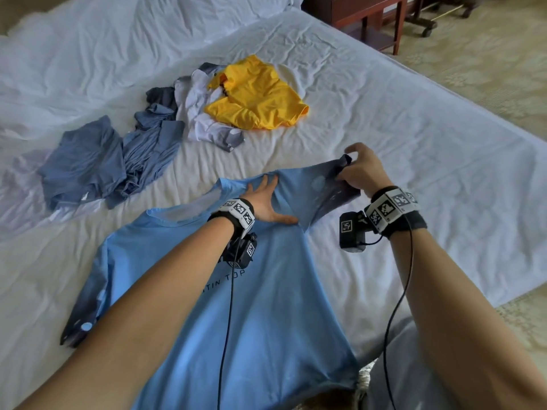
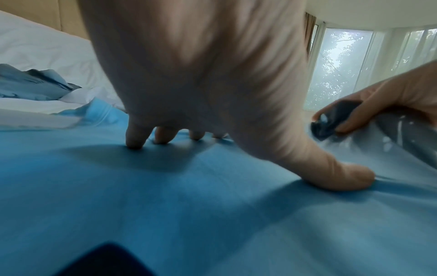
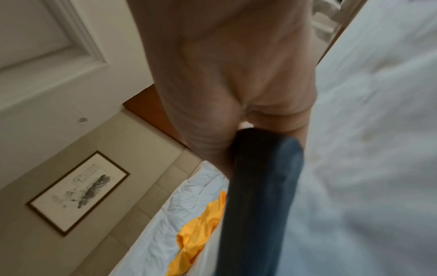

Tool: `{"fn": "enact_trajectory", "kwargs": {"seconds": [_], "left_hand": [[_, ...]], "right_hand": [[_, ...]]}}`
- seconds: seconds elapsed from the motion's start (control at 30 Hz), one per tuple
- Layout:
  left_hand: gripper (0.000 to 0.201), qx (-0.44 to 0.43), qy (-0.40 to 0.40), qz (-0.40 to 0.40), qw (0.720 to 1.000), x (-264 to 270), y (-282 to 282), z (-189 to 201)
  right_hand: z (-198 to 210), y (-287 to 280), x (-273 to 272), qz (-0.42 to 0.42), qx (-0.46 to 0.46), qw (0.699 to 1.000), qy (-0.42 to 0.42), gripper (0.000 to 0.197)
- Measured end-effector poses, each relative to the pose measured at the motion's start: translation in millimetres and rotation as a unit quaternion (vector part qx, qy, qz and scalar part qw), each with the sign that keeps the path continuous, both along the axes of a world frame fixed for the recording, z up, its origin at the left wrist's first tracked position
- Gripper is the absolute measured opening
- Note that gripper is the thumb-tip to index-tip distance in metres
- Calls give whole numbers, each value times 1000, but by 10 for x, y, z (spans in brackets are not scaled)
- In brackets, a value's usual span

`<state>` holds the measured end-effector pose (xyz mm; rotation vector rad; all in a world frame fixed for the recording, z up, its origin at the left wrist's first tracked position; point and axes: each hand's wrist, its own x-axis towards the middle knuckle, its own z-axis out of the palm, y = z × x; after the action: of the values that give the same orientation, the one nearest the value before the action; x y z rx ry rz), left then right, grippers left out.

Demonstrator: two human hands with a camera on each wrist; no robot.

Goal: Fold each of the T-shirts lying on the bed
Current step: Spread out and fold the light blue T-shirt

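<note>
1. a light blue t-shirt (image 1: 260,306) lies front up on the white bed (image 1: 414,137), its collar pointing away from the person, with dark lettering across the chest.
2. the left hand (image 1: 268,204) lies flat on the shirt's shoulder beside the collar, fingers straight and spread wide, thumb stretched out toward the sleeve seam.
3. the right hand (image 1: 362,170) pinches the dark cuff of the sleeve (image 1: 328,187) and holds it lifted off the sheet.
4. farther up the bed a yellow t-shirt (image 1: 254,96) lies crumpled, touching a pale lavender shirt (image 1: 198,113).
5. left of those, blue-grey shirts (image 1: 112,158) lie in a rumpled heap.
6. a dark wooden nightstand (image 1: 367,16) stands beyond the bed's far corner.
</note>
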<state>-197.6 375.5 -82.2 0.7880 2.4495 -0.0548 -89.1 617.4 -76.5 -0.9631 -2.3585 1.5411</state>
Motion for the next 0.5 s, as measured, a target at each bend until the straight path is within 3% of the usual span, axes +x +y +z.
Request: {"fn": "enact_trajectory", "kwargs": {"seconds": [0.07,0.2,0.37,0.43,0.5], "left_hand": [[149,-9,2,1,1000,14,16,-5],[153,-34,3,1,999,9,60,-19],[154,-32,3,10,999,14,63,-51],[156,-31,3,14,999,1,59,-107],[158,-32,6,15,999,-11,65,-142]], "right_hand": [[-32,83,107,-21,52,998,-26,53],[-60,13,205,14,144,983,-112,40],[-73,-78,104,3,117,984,-133,43],[-95,-95,99,5,96,988,-119,23],[-64,-117,66,-18,40,997,-66,19]]}}
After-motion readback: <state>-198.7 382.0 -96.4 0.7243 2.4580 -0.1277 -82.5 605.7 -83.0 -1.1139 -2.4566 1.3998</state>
